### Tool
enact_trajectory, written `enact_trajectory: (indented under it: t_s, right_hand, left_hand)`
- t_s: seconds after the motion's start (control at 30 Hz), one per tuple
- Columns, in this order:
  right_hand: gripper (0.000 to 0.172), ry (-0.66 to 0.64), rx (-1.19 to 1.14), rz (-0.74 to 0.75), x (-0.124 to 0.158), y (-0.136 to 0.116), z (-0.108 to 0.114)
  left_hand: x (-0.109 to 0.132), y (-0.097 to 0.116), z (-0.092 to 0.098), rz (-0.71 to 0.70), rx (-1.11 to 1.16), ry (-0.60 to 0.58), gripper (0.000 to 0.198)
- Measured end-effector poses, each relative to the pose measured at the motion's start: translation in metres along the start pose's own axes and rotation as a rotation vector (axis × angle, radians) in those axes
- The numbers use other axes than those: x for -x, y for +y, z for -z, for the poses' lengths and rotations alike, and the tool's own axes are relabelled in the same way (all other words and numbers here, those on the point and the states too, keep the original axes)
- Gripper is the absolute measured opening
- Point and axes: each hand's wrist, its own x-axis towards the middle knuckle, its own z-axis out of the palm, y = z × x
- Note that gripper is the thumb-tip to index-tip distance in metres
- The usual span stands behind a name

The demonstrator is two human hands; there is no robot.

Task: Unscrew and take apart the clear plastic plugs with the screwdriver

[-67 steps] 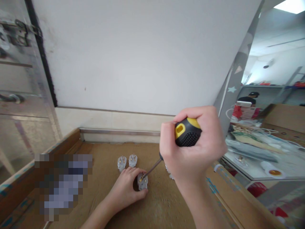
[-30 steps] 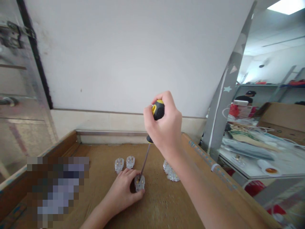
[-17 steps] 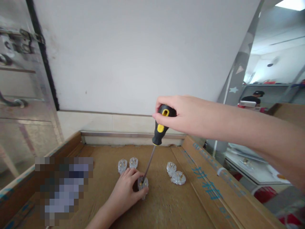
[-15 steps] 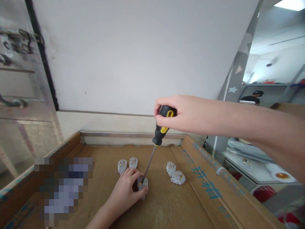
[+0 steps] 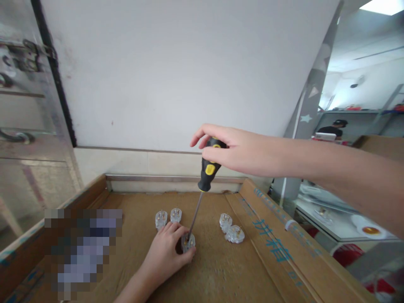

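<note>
My right hand (image 5: 217, 145) grips a black and yellow screwdriver (image 5: 205, 176) by its handle, with a couple of fingers lifted off it. The shaft slants down and its tip reaches into a clear plastic plug (image 5: 191, 243). Thumb and fingers of my left hand (image 5: 170, 246) pinch that plug against the cardboard and hide part of it. Two more clear plugs, a left one (image 5: 161, 219) and a right one (image 5: 176, 215), lie just beyond my left hand. Another pair, a farther plug (image 5: 225, 221) and a nearer plug (image 5: 235, 234), rests to the right.
The cardboard surface (image 5: 214, 277) has raised side flaps, the right flap (image 5: 284, 240) bearing blue writing. A pixelated patch covers something on the left. A pale wall panel (image 5: 176, 75) stands behind. At the far right are a white table (image 5: 344, 229) and a seated person (image 5: 333, 129).
My right hand's fingers have loosened and spread on the handle. The handle has turned and shifted slightly left. My left hand keeps hold of the plug.
</note>
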Motion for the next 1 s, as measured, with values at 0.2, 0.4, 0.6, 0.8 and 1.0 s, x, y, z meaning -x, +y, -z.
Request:
enact_trajectory:
  t_s: [0.2,0.4,0.6,0.8,1.0]
  right_hand:
    - [0.023,0.079,0.170,0.045,0.001,-0.011,0.000]
    - [0.023,-0.020,0.238,0.024,-0.001,-0.009,0.003]
    - [0.018,-0.009,0.188,0.050,0.002,-0.011,0.005]
    - [0.020,0.032,0.318,0.027,-0.001,-0.012,0.005]
    - [0.017,-0.107,0.264,0.071,-0.001,-0.011,0.006]
  left_hand:
    - [0.000,0.002,0.002,-0.070,-0.013,0.046,0.016]
    - [-0.002,0.000,0.001,-0.078,0.024,0.057,0.014]
    - [-0.001,-0.003,0.000,-0.072,0.063,0.025,0.028]
    - [-0.001,-0.002,0.000,-0.062,0.079,0.023,0.027]
    - [-0.001,-0.003,-0.001,-0.055,0.096,0.018,0.028]
